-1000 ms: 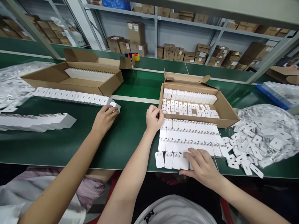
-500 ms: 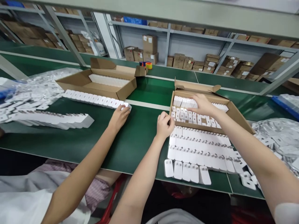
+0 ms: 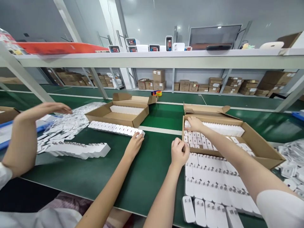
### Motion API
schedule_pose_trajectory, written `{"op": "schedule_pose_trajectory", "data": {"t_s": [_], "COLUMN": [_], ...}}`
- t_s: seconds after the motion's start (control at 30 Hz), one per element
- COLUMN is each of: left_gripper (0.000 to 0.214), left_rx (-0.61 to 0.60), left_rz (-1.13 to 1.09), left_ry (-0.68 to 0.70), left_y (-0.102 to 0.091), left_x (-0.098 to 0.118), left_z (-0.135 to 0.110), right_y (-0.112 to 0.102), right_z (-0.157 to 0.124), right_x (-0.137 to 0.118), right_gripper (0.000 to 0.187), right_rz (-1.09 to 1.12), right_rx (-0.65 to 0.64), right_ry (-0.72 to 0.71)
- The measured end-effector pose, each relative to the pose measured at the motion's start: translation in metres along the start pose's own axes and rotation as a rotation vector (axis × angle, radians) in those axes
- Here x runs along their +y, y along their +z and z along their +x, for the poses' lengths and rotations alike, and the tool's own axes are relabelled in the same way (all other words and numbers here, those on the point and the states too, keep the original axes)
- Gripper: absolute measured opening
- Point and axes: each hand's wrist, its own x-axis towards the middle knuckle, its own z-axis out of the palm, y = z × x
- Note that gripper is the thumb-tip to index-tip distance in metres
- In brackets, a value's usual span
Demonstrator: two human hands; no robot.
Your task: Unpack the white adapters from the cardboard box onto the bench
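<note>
My right hand (image 3: pixel 195 124) reaches into an open cardboard box (image 3: pixel 263 152), its fingers closed around white plug adapters (image 3: pixel 188 125) at the left end of the back row. My left hand (image 3: pixel 180 152) is curled beside the box's front left corner; whether anything is inside the fingers is hidden. Inside the box, more white adapters (image 3: pixel 196 139) stand in rows, the back row showing metal pins along its top. In front of the box, rows of white adapters (image 3: pixel 213 185) lie with pins upward. Several separate ones (image 3: pixel 199 211) lie nearest me.
At left, a co-worker's hand (image 3: pixel 135 142) touches a row of white adapters (image 3: pixel 114 127) before another cardboard box (image 3: pixel 140 119); their other hand (image 3: pixel 51 109) is raised. Bagged white parts (image 3: pixel 71 122) pile up there, others (image 3: pixel 293 158) at far right. A shelf (image 3: pixel 154 61) crosses above.
The view has tilted upward, showing the shelf top. My right hand has moved to the left end of the box's back row. The co-worker's raised hand has come into view at left.
</note>
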Motion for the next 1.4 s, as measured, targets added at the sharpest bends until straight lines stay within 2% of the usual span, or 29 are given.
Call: {"op": "schedule_pose_trajectory", "data": {"t_s": [0.1, 0.2, 0.3, 0.4, 0.5, 0.6, 0.67, 0.73, 0.8, 0.87, 0.93, 1.03, 1.13, 1.3, 1.4], "left_gripper": [0.029, 0.031, 0.03, 0.027, 0.027, 0.029, 0.029, 0.029, 0.029, 0.029, 0.028, 0.027, 0.027, 0.027, 0.027], "left_rx": [-0.002, 0.0, 0.009, 0.01, -0.014, -0.039, -0.045, -0.041, -0.032, -0.014, 0.001, 0.004, -0.002, -0.016, -0.016], "left_rz": [0.003, 0.015, 0.032, 0.034, 0.012, -0.021, -0.04, -0.052, -0.052, -0.039, -0.022, -0.005, 0.002, 0.0, -0.003], "left_ry": [0.002, 0.026, 0.062, 0.088, 0.086, 0.059, 0.039, 0.021, 0.014, 0.025, 0.045, 0.057, 0.049, 0.037, 0.032], "left_y": [0.0, -0.001, -0.002, -0.004, -0.005, -0.003, -0.001, 0.0, 0.001, 0.002, 0.002, 0.002, 0.001, -0.001, -0.001], "left_x": [0.001, 0.002, 0.001, 0.001, 0.001, 0.001, 0.0, 0.0, 0.0, 0.001, 0.001, 0.001, 0.002, 0.003, 0.004], "left_z": [0.0, 0.0, 0.001, 0.004, 0.005, 0.005, 0.006, 0.006, 0.007, 0.007, 0.007, 0.006, 0.005, 0.004, 0.005], "right_y": [0.003, -0.005, -0.03, -0.071, -0.113, -0.143, -0.151, -0.146, -0.13, -0.108, -0.085, -0.054, -0.033, -0.022, -0.021], "right_z": [-0.005, -0.01, -0.014, -0.034, -0.089, -0.177, -0.245, -0.308, -0.361, -0.396, -0.415, -0.422, -0.419, -0.411, -0.406], "right_x": [-0.005, -0.01, -0.012, -0.012, -0.013, -0.02, -0.029, -0.036, -0.041, -0.043, -0.045, -0.052, -0.059, -0.065, -0.064], "right_gripper": [0.047, 0.043, 0.05, 0.062, 0.068, 0.071, 0.065, 0.062, 0.06, 0.059, 0.056, 0.051, 0.05, 0.055, 0.064], "right_rz": [0.023, 0.059, 0.103, 0.147, 0.185, 0.3, 0.341, 0.351, 0.356, 0.342, 0.309, 0.219, 0.166, 0.091, 0.058], "right_rx": [-0.004, 0.013, 0.082, 0.165, 0.196, 0.214, 0.132, 0.088, 0.055, 0.08, 0.119, 0.156, 0.207, 0.362, 0.385], "right_ry": [0.014, 0.043, 0.088, 0.103, 0.08, -0.046, -0.065, -0.094, -0.045, 0.007, 0.016, -0.032, -0.082, -0.071, -0.092]}}
